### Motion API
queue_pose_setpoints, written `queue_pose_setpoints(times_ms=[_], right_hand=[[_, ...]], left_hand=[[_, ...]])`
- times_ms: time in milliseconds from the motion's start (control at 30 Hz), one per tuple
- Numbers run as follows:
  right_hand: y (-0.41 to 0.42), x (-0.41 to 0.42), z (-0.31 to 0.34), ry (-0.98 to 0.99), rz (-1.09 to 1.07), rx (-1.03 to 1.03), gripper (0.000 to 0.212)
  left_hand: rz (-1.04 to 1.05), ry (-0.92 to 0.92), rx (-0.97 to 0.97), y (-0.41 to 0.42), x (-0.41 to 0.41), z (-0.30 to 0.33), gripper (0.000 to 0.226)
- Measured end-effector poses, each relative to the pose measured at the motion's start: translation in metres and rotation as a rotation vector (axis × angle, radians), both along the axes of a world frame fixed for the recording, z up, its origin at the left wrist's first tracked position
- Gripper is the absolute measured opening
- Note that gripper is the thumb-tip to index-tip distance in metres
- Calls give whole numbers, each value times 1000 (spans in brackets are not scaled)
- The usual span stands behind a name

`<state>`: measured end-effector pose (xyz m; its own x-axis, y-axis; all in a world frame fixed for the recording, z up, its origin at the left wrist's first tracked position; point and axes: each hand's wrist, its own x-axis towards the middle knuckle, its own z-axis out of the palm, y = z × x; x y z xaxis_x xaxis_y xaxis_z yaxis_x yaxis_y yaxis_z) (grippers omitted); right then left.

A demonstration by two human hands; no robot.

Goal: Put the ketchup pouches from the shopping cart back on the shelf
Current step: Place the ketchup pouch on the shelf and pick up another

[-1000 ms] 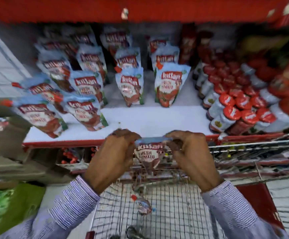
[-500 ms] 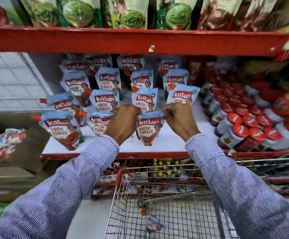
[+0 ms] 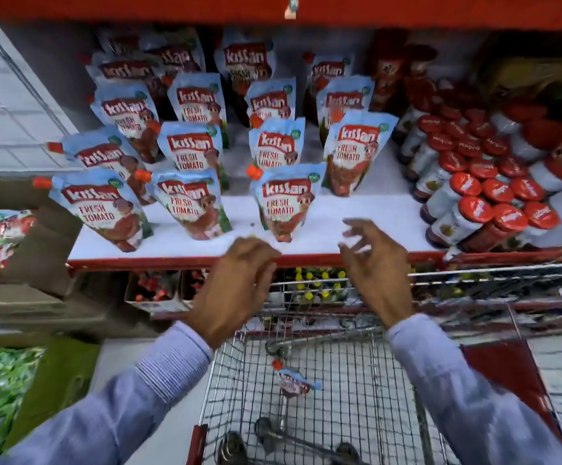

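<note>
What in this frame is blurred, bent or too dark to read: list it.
Head view: both the left hand and the right hand smear with motion blur; wide-angle distortion fans the ketchup pouches outward and bows the shelf; the back row sits in shadow; the pouch in the shopping cart is soft, label unreadable.

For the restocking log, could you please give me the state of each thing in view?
Left hand: empty, fingers curled.
Right hand: empty, fingers spread.
Front pouch: upright on the shelf, untouched.
Cart pouch: lying in the shopping cart.
Jars: capped, stacked at right.
</note>
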<state>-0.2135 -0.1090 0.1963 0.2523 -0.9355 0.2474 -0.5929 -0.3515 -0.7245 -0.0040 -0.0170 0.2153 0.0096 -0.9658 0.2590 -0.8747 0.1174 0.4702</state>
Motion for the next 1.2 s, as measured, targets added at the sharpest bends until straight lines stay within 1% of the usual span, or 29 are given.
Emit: queue_pose_setpoints(times_ms=[133, 200, 267, 333, 400, 467, 533, 567, 633, 700, 833, 967, 1100, 1200], right_hand=[[52, -21, -116, 335, 159, 381, 23], [75, -25, -171, 458, 227, 560, 31], [93, -23, -215, 501, 273, 665, 43], [104, -18, -251, 552, 297, 693, 46], [109, -13, -279, 610, 322, 698, 38], [110, -12, -294, 663, 324, 661, 22], [110, -14, -295, 669, 309, 609, 15], [110, -17, -288, 648, 296, 595, 14], [106, -25, -266, 595, 278, 559, 16], [100, -39, -232, 531, 280, 507, 17], [82, -61, -133, 344, 230, 356, 10], [61, -76, -30, 267, 181, 158, 6], [20, -89, 42, 161, 141, -45, 17], [-21, -89, 73, 90, 86, -168, 20]], left_hand=[[-120, -20, 449, 39, -25, -102, 38], [-136, 28, 608, 45, -30, -150, 44], [-128, 0, 729, 45, -33, -198, 50], [-130, -31, 813, 43, -36, -233, 54], [-138, -27, 848, 43, -38, -264, 49], [-146, -25, 844, 44, -39, -275, 34], [-150, -46, 837, 44, -42, -268, 17], [-158, -71, 815, 45, -43, -263, 16], [-174, -83, 750, 44, -44, -246, 23], [-196, -77, 649, 47, -46, -218, 28], [-149, 12, 443, 43, -53, -135, 22], [-96, 48, 267, 29, -63, -40, 23], [-16, 46, 52, -4, -79, 41, 25], [23, 24, -89, -40, -86, 73, 21]])
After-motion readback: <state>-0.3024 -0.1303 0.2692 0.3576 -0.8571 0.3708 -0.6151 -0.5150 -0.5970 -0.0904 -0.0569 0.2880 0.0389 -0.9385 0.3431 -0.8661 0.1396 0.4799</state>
